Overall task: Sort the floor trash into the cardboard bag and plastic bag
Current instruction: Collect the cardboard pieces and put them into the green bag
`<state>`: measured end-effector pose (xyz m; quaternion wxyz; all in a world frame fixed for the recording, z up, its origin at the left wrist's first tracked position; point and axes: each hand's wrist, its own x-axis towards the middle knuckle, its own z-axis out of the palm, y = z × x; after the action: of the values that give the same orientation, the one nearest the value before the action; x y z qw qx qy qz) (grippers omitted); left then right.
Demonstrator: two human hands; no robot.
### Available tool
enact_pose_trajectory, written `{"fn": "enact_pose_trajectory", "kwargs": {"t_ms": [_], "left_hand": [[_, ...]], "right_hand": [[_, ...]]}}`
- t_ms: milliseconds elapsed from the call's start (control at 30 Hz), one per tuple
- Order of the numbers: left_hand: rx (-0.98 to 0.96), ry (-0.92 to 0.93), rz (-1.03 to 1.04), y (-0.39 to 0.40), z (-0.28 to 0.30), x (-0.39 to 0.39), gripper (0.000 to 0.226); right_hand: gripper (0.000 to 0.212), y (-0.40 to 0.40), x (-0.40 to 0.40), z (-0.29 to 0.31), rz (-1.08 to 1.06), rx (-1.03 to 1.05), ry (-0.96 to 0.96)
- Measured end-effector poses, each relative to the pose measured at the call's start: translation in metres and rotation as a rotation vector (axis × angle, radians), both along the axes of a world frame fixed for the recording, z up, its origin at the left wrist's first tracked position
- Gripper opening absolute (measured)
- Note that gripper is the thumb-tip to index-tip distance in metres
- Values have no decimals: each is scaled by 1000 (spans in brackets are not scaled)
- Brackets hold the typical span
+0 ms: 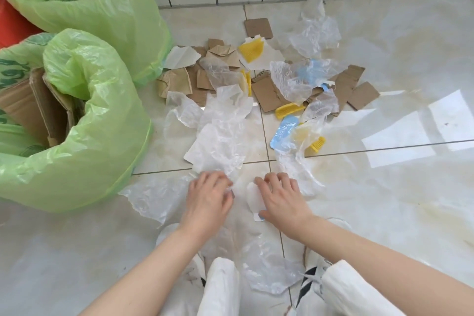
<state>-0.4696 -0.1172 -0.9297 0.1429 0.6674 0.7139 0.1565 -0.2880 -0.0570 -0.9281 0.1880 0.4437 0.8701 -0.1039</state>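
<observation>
On floor tiles | left grip pinches clear plastic sheet | right grip curled on white scrap

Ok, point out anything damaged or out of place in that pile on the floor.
The brown cardboard pieces are torn and ragged-edged, mixed under crumpled clear plastic film. A yellow ribbed plastic piece and a blue-printed wrapper lie loose beside them. All of it is unsorted trash; nothing else stands out.
</observation>
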Motion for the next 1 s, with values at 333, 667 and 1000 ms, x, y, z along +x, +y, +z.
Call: {"fn": "enact_pose_trajectory", "kwargs": {"t_ms": [333, 667, 1000], "left_hand": [[-318, 9, -30, 28, -6, -7, 60], [22, -116, 38, 8, -6, -5, 35], [-483, 58, 412, 16, -5, -15, 58]], "right_hand": [[14, 12, -8, 17, -100, -260, 134], [27, 45, 3, 28, -215, -176, 377], [16, 25, 10, 16, -177, -148, 161]]}}
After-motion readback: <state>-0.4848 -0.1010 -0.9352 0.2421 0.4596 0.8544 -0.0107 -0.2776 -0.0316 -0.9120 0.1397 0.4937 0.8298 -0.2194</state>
